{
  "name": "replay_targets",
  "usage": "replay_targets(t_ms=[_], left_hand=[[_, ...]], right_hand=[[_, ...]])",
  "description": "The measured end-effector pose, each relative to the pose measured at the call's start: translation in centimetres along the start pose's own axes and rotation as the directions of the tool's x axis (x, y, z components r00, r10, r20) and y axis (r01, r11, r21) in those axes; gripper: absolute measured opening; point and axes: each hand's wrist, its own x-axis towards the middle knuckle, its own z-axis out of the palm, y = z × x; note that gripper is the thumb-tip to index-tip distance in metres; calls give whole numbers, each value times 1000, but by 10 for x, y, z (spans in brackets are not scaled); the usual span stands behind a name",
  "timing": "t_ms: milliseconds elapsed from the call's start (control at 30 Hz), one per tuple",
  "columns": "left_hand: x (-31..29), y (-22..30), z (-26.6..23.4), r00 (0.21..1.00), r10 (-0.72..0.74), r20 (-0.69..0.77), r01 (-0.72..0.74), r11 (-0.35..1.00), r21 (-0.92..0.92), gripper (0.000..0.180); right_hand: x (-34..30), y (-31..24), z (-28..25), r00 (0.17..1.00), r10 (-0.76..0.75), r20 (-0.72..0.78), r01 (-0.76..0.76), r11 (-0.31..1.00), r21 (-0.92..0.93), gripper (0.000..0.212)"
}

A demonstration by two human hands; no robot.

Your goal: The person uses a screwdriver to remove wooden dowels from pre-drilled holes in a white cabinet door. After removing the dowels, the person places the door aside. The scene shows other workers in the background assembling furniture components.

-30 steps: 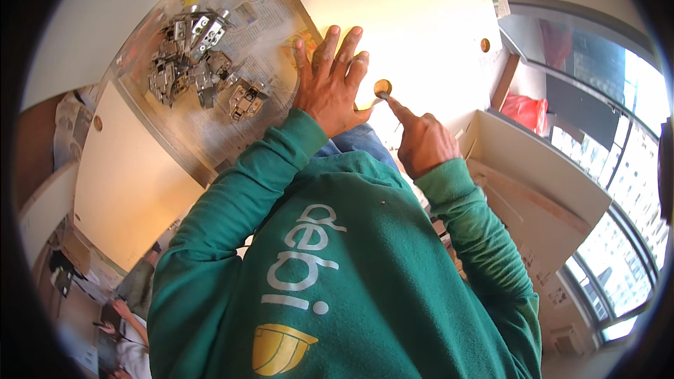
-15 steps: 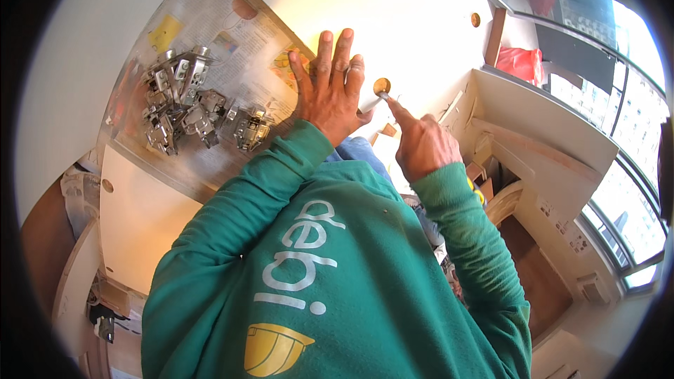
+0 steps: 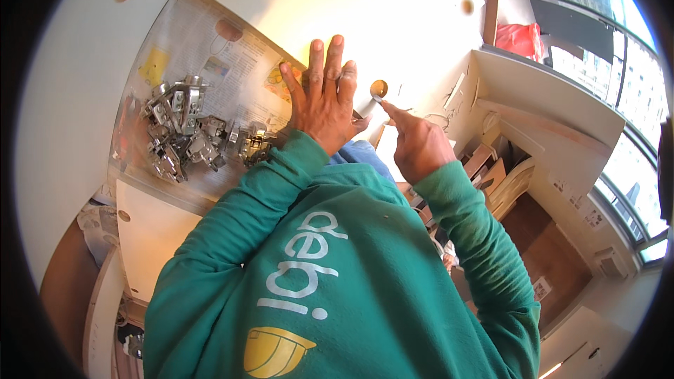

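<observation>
My left hand (image 3: 324, 109) lies flat on a white panel (image 3: 393, 14), fingers spread, close to the panel's near edge. Just right of it is a round cup hole (image 3: 379, 88) cut into the panel. My right hand (image 3: 423, 149) is closed round a slim metal-tipped hand tool (image 3: 378, 99), index finger stretched along it. The tip rests by the hole's near rim; the hand hides the rest, so I cannot tell its exact kind. Left of my left hand, a heap of metal cabinet hinges (image 3: 184, 123) sits on newspaper (image 3: 239, 52).
Another white panel (image 3: 77, 98) with a round hole stands at far left. A second cup hole (image 3: 467, 6) is farther along the panel. To the right are a red bag (image 3: 518, 42), boards (image 3: 547, 98) and a window (image 3: 632, 91). Wood offcuts (image 3: 491, 168) lie below.
The view has shifted a little. The tool tip has moved from inside the hole's edge to just short of it, toward me. My left hand stays spread on the panel.
</observation>
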Motion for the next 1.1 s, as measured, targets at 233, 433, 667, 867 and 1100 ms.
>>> replay_targets(t_ms=[233, 433, 667, 867, 1100], left_hand=[[2, -2, 1, 1000, 11, 18, -12, 999, 39, 94], [3, -1, -1, 1000, 6, 8, -6, 999, -47, 95], [2, -2, -5, 999, 3, 46, -1, 999, -53, 90], [2, -4, -3, 998, -5, 61, 7, 999, -39, 89], [1, -5, -1, 999, -2, 54, 4, 999, -43, 87]], right_hand=[[-11, -14, 4, 991, 128, 43, -132, 981, 142, 49], [-3, -14, -15, 979, 40, 198, -33, 999, -35, 57], [8, -12, -21, 984, 0, 177, 16, 996, -91, 58], [4, -11, -16, 982, 8, 188, 20, 989, -148, 59], [3, -13, -23, 971, 4, 240, 112, 879, -464, 59]])
